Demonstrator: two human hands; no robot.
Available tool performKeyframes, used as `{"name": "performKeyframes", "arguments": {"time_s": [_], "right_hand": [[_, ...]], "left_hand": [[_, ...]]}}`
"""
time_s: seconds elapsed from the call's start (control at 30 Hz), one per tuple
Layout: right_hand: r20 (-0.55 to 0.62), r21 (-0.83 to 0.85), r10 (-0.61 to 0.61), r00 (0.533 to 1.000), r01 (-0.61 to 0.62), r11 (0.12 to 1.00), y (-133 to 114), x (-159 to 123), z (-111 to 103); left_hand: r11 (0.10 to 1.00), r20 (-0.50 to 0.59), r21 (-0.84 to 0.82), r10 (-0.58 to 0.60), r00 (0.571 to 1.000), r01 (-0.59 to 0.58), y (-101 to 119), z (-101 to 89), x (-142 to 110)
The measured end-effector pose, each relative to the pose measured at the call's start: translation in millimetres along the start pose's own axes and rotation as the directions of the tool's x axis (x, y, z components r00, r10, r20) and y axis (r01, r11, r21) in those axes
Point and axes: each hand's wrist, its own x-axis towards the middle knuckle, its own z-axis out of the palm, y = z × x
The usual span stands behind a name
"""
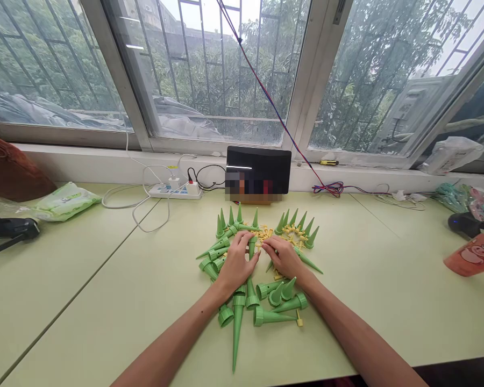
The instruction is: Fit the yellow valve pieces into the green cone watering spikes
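My left hand (237,263) is closed around a green plastic watering spike (252,246), its wide end up between thumb and fingers. Close beside it, my right hand (284,257) pinches a small yellow plastic valve (258,246) against the spike's near side; whether it sits in the spike, I cannot tell. A pile of yellow valves (266,232) lies just beyond my hands. Loose green spikes (237,322) lie around my wrists, and a yellow valve (299,321) rests by one spike's tip. Several green spikes (302,220) stand point up in an arc at the back right.
A dark-screened tablet (258,169) stands against the window ledge. At the left are a power strip (177,192) with white cables, and a green packet of wipes (66,201). A red cup (474,253) leans at the far right, near a bundle of red-blue wire (328,188).
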Motion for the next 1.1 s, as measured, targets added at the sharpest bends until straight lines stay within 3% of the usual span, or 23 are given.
{"name": "performKeyframes", "arguments": {"time_s": [0.3, 0.77, 1.1], "right_hand": [[0.004, 0.050, -0.019, 1.000, 0.018, 0.999, 1.3, -2.4, 1.4], [-0.006, -0.021, -0.012, 1.000, 0.012, 1.000, 0.6, -0.2, 3.0], [-0.022, 0.048, -0.014, 1.000, 0.015, 0.999, -1.1, -2.2, 1.0]], "left_hand": [[1.000, -0.005, -0.003, 0.000, 1.000, 0.000, -0.5, -0.3, -0.1], [1.000, 0.002, 0.007, 0.024, 1.000, -0.024, 2.8, -1.1, 0.0], [1.000, 0.002, -0.006, 0.008, 1.000, -0.008, 1.5, -1.2, -0.6]]}}
